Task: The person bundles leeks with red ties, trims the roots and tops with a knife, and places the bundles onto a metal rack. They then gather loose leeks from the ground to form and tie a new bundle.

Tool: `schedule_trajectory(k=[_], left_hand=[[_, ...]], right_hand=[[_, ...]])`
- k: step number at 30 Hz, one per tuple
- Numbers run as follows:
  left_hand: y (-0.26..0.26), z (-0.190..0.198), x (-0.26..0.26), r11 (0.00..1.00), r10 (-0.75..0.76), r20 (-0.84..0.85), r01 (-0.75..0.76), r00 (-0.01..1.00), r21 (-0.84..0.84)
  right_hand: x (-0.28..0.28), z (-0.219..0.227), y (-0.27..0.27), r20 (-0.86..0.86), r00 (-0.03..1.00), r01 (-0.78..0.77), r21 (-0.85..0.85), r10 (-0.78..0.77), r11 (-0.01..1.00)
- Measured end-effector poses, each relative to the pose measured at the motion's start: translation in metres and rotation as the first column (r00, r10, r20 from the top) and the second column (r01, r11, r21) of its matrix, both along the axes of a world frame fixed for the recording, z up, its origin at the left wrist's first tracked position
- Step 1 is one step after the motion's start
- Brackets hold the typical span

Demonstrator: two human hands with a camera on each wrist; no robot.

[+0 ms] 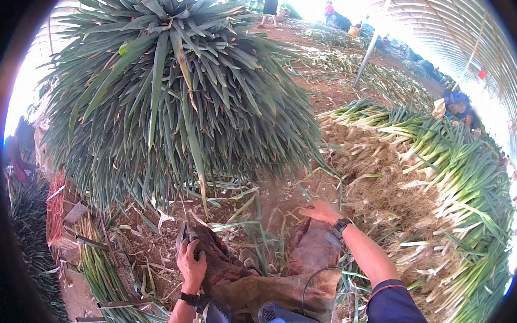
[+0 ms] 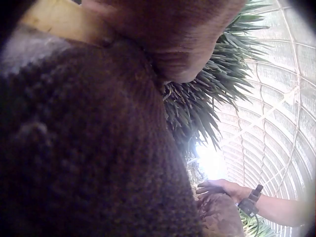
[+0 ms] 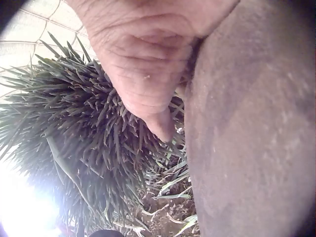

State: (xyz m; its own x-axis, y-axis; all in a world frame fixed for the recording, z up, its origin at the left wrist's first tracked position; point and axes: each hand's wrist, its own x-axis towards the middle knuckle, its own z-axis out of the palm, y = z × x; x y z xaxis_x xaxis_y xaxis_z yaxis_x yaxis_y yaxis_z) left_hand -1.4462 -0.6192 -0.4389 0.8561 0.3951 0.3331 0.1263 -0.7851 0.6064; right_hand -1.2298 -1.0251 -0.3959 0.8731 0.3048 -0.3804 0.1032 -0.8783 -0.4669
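Note:
My left hand rests on the dark, dirt-stained cloth over the left knee, its fingers bent over the front. Dark knitted fabric fills much of the left wrist view below that hand. On the right knee lies my right hand, its fingers loosely extended over the brown cloth. The right wrist view shows its thumb along the knee, with nothing held. A big heap of green onions stands just in front of both hands, leaf tips facing me.
A long row of green onions curves along the right, roots inward. A smaller bundle lies at left, beside red netting. Loose leaves litter the soil. A pole and a person's legs are further back.

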Motion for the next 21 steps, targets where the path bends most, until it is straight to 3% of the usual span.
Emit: schedule_trajectory(k=[21], left_hand=[[-0.001,0.0,0.0,1.0,0.006,0.017,-0.006,1.0,0.013]], right_hand=[[0.0,0.0,-0.001,0.008,1.0,-0.006,0.032,0.006,0.999]])
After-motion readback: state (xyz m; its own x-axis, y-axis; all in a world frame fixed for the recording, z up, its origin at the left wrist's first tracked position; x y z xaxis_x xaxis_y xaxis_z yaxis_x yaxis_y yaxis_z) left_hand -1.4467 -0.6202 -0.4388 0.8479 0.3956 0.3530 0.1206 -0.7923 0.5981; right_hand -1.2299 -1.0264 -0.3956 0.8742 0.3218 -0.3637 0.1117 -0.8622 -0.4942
